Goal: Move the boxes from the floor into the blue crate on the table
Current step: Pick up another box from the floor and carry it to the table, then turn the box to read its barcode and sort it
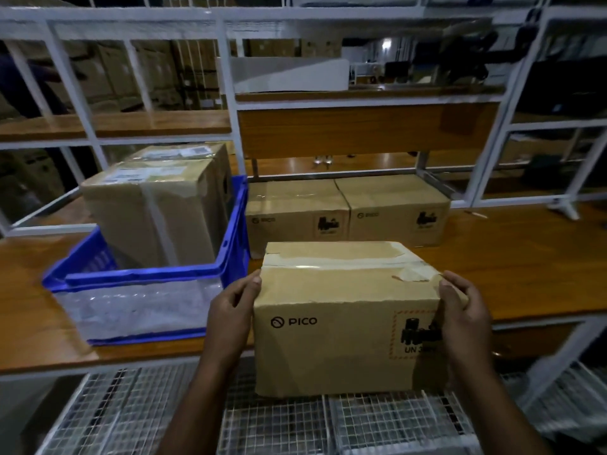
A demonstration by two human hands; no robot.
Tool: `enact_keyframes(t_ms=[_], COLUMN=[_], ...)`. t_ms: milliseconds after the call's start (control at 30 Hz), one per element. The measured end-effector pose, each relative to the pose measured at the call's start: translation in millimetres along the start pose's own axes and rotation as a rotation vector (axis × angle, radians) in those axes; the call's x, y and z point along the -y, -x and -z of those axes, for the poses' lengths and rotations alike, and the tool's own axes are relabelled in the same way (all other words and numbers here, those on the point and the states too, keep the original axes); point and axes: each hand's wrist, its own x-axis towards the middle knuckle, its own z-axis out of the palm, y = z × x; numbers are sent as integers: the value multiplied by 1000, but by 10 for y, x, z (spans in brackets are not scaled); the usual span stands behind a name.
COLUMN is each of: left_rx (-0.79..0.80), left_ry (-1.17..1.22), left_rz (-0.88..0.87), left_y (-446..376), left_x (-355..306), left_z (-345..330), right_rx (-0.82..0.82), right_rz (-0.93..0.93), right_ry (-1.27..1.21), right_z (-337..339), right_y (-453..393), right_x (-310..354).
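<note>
The taped brown cardboard PICO box (pixel 345 320) is held in front of the wooden table (pixel 525 274), just right of the blue plastic crate (pixel 141 277). The left hand (pixel 230 320) and right hand (pixel 460 316) grip its opposite short ends, fingers curled over the upper edges. The crate already contains two larger brown cartons (pixel 154 205). The box appears stiff-walled and of moderate weight; actual weight cannot be confirmed. Its battery hazard label advises gentle handling. Hold by the side walls or underside, not the loose, peeling tape.

Taped PICO box (pixel 345 323) beside blue crate (pixel 144 280)
</note>
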Motion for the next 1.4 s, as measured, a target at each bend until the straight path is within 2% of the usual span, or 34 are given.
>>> enact_keyframes(t_ms=[200,367,567,600,667,733,767,833,933,1000,1067,1400], left_rx=[121,213,189,198,200,149,135,162,255,259,231,180], left_ry=[-28,-65,-187,-227,-329,-585,-714,-842,-907,-972,-938,-1024], left_rz=[63,76,57,49,10,-140,-250,-418,-473,-507,-505,-418], left_y=[-623,-878,-992,-1034,-1116,-1182,-1205,-1251,-1328,-1343,-1339,-1405], left_x=[261,352,485,474,430,339,274,124,42,89,162,133], left_z=[-196,-385,-606,-638,-718,-817,-877,-1018,-1216,-1290,-1312,-1443], right_rx=[13,53,57,53,44,31,55,179,331,335,324,372], right_rz=[-58,-31,-37,-28,78,291,413,511,505,529,530,537], right_ry=[68,157,214,265,553,923,1015,1010,962,943,916,1046], right_z=[-262,-391,-419,-444,-509,-605,-664,-825,-1045,-1092,-1070,-1211], right_y=[-514,-809,-1112,-1175,-1322,-1399,-1429,-1418,-1331,-1325,-1359,-1567], right_x=[-65,-300,-446,-431,-368,-240,-193,-85,-79,-147,-202,-172])
